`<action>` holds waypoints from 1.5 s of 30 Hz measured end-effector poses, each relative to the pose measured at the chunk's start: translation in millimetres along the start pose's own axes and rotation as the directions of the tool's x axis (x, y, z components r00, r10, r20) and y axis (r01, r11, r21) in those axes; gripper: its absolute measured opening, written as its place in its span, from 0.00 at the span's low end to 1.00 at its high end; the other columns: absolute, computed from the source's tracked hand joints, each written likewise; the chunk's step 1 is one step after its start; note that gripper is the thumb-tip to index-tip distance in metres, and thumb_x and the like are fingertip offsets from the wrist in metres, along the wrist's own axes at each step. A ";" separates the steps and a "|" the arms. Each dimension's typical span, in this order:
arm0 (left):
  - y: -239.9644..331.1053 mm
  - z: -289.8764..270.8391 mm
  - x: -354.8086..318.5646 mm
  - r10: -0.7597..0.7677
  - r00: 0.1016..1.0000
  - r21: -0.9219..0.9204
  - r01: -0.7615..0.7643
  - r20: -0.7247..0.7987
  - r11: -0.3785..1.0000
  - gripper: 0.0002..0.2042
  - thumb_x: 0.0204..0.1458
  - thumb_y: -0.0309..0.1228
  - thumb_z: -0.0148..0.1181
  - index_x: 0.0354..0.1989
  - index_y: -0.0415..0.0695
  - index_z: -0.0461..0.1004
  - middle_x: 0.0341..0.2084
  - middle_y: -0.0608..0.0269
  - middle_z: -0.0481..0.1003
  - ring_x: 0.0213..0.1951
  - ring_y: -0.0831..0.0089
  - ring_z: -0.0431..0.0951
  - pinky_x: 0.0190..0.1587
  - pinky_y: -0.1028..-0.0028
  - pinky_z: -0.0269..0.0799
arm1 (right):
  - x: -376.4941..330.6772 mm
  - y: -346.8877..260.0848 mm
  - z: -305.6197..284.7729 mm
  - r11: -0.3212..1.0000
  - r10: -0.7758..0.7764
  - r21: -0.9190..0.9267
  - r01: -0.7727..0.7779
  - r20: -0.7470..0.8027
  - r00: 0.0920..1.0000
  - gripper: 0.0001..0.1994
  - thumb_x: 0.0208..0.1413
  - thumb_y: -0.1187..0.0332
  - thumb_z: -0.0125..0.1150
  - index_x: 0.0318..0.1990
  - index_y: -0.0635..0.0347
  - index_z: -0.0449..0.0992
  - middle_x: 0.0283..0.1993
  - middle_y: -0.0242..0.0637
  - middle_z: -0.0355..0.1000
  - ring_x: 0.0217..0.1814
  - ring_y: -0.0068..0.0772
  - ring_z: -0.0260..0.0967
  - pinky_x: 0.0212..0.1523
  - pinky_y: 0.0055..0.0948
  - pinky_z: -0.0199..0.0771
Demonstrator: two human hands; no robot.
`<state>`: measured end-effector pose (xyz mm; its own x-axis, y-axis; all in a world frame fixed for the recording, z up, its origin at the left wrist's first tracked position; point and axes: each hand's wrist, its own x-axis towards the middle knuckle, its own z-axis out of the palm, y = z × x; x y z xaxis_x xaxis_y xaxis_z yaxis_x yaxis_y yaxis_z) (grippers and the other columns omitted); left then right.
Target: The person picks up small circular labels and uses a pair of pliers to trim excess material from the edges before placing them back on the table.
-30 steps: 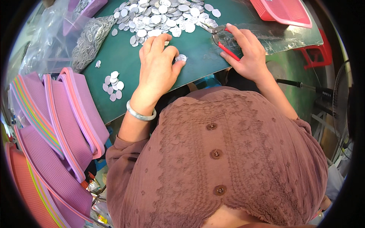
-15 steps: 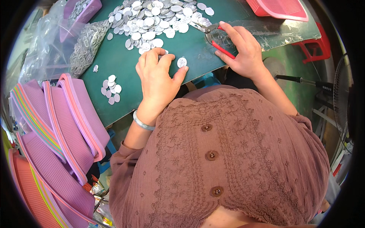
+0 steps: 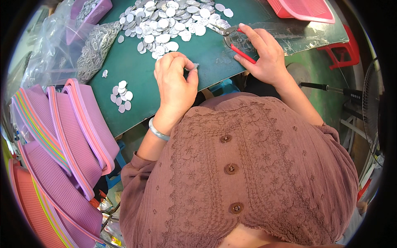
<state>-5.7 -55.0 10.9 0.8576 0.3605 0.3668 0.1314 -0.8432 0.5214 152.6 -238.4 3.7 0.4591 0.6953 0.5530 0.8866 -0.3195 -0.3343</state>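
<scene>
- Head view: the left hand is seen curled on the green mat, its fingers drawn together, thumb and forefinger pinched on a small silver disc just above the mat's near edge.
- The disc is held nearly edge-on; which way its face is turned cannot be told.
- The right hand is laid further right, fingers closed loosely around the red handles of a pair of pliers.
- The pliers' long axis is set on a slant, the metal nose pointed far-left toward the heap of discs, the handles running near-right under the palm.
- Whether the nose is gripping anything cannot be told.
- The heap is spread along the far side of the mat; a small cluster of discs is left apart at the near-left.
- A clear bag of metal pieces is lying far-left.
- Stacked purple trays are leaned at the left, and a pink tray is seen at the far right.
</scene>
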 end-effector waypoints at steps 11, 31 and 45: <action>-7.9 -20.8 -7.7 0.026 1.000 0.010 -0.026 0.005 1.000 0.12 0.38 0.24 0.64 0.35 0.43 0.76 0.33 0.60 0.70 0.38 0.63 0.68 0.42 0.69 0.65 | -0.1 -1.4 -1.6 1.000 -0.001 -0.001 0.001 0.002 1.000 0.34 0.36 0.64 0.70 0.55 0.53 0.65 0.38 0.37 0.68 0.37 0.42 0.66 0.37 0.34 0.69; 3.3 -17.8 5.8 -0.481 0.837 -0.747 0.491 0.261 0.448 0.08 0.59 0.29 0.48 0.36 0.38 0.72 0.25 0.62 0.76 0.23 0.81 0.72 0.27 0.82 0.65 | 14.7 -25.0 -35.9 0.834 0.048 0.450 -0.321 0.520 0.853 0.28 0.43 0.66 0.67 0.55 0.60 0.67 0.31 0.39 0.67 0.30 0.32 0.63 0.33 0.28 0.67; 14.6 -26.2 8.0 -0.451 0.855 -0.767 0.464 0.258 0.442 0.07 0.58 0.29 0.50 0.34 0.39 0.73 0.22 0.63 0.75 0.21 0.81 0.71 0.25 0.83 0.66 | 23.7 -35.5 -29.7 0.730 -0.056 0.567 -0.381 0.606 0.794 0.25 0.49 0.63 0.63 0.53 0.67 0.67 0.40 0.47 0.73 0.37 0.32 0.70 0.41 0.27 0.69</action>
<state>-9.9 -53.9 41.7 0.8020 0.5851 -0.1200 0.0748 0.1009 0.9921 133.7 -229.7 51.4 0.2812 0.9596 -0.0047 0.4410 -0.1336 -0.8875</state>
